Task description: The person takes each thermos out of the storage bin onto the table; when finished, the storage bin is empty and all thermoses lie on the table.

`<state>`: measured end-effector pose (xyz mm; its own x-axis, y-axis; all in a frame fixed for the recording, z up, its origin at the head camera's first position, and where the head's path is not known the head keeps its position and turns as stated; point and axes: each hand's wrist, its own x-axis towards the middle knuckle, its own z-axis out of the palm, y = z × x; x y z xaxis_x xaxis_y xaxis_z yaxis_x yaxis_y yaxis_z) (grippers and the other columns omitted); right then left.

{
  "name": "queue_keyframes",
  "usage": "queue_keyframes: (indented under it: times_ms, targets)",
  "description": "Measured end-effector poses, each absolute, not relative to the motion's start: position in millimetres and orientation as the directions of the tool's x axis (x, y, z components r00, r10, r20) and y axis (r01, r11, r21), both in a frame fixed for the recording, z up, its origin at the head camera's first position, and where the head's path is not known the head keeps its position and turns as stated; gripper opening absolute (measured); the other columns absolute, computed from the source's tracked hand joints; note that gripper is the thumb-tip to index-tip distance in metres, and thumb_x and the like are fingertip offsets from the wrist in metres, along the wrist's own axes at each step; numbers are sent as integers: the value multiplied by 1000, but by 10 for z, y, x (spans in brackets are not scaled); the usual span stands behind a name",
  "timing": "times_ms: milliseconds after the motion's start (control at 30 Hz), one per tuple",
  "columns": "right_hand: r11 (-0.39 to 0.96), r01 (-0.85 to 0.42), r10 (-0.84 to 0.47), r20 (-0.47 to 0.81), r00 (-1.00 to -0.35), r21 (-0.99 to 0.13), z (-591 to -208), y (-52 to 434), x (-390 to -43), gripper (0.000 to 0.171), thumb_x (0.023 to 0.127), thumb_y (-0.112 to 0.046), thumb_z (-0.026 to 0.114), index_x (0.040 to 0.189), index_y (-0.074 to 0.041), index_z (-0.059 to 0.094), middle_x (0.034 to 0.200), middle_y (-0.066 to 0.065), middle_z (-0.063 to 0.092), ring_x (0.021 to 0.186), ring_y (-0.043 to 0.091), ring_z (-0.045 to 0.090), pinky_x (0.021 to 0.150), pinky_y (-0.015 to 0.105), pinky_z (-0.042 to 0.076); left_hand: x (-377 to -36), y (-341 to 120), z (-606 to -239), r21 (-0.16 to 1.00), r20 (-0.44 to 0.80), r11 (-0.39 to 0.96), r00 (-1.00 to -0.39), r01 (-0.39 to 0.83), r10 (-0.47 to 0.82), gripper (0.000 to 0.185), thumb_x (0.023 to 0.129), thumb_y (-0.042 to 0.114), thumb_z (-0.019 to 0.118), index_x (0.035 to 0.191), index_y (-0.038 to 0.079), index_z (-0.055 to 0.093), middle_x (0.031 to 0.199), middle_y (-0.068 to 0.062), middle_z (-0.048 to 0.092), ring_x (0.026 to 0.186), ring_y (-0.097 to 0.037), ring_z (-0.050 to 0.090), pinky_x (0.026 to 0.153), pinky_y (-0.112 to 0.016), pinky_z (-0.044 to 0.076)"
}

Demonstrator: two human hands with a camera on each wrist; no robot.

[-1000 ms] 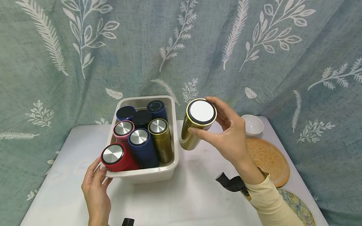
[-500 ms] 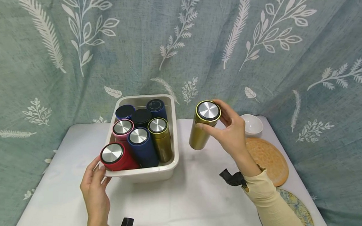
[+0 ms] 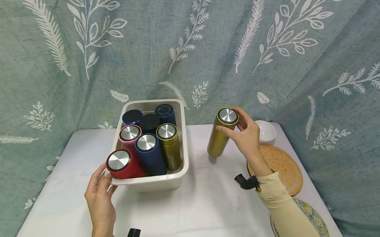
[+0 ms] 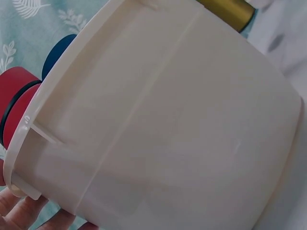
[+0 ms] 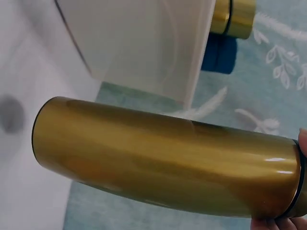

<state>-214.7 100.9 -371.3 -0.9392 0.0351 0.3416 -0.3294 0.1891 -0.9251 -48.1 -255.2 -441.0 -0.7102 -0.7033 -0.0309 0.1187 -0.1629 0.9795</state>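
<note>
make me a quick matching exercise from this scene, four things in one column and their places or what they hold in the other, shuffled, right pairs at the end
Column one
1. red bottle
2. white bowl
3. left hand
4. right hand

Column two
A. grips the upper part of a gold bottle
B. on the far side of the tan round mat
C. in the near left corner of the white tub
D. holds the tub's rim

Right pairs: 1-C, 2-B, 3-D, 4-A
</note>
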Motion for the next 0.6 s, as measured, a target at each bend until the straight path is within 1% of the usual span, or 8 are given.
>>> queue_keyframes:
  times_ms: [200,400,600]
  targets:
    - [209,-262,84,284,-955,-942,-3828,1072,-2252,73,75,-19,89,140,-14,57,142,9,62,134,19,58,113,34,45,-480,-2553,-4410,980,-35,-162,-713,112,-701,37,102,11,54,138,10,59,119,10,70,96,-2,69,75,-15,54]
    - [213,-257,120,286,-951,-943,-3906,1115,-2335,73,75,-18,90,140,-15,57,142,9,61,135,19,57,113,32,44,-479,-2550,-4409,980,-34,-162,-712,113,-701,37,101,12,55,138,10,59,120,10,70,97,-2,69,75,-14,54]
    - [207,-238,139,270,-953,-949,-3972,1133,-2384,74,75,-17,89,141,-16,56,144,8,59,136,19,56,115,32,43,-473,-2554,-4393,980,-44,-169,-711,106,-701,37,102,12,55,138,10,60,118,9,70,95,-2,69,75,-14,54]
